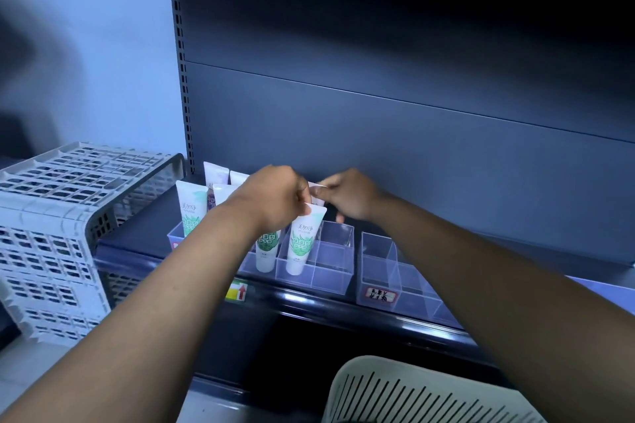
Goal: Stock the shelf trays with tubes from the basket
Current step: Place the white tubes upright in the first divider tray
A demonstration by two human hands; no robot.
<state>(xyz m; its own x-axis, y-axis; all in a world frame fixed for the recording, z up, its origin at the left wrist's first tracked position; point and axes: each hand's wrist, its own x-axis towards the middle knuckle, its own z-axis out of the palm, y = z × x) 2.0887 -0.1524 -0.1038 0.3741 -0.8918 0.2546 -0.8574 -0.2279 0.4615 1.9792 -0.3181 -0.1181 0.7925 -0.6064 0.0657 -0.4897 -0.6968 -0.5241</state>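
- We see a dark shelf [144, 230] against a dark back panel, with a slotted upright post [184, 86] at its left edge.
- A white perforated crate [51, 216] lies tipped on its side at the left end of the shelf, just beside the clear divided tray [330, 251].
- A second clear tray [388, 271] sits to the right, apart from the first, with a handwritten label [379, 294] on its front.
- A yellow, green and red sticker [237, 291] shows on the shelf's front edge.
- The slatted white basket [412, 391] is at the bottom of our view, below the shelf; we cannot see its contents.
- Several tubes stand upright in the first tray: a green-printed tube [188, 209] at the left, purple-tinted ones [214, 175] behind, and a green tube [304, 240] in a front compartment.
- Our left forearm crosses in front of the tray and hides part of the middle tubes.
- Our left hand [275, 196] pinches the top edge of the front green tube.
- Our right hand [350, 196] is close beside it, fingers curled and pinching the white top of another tube [314, 189] behind; most of that tube is hidden.
- Both arms are stretched forward over the shelf edge.
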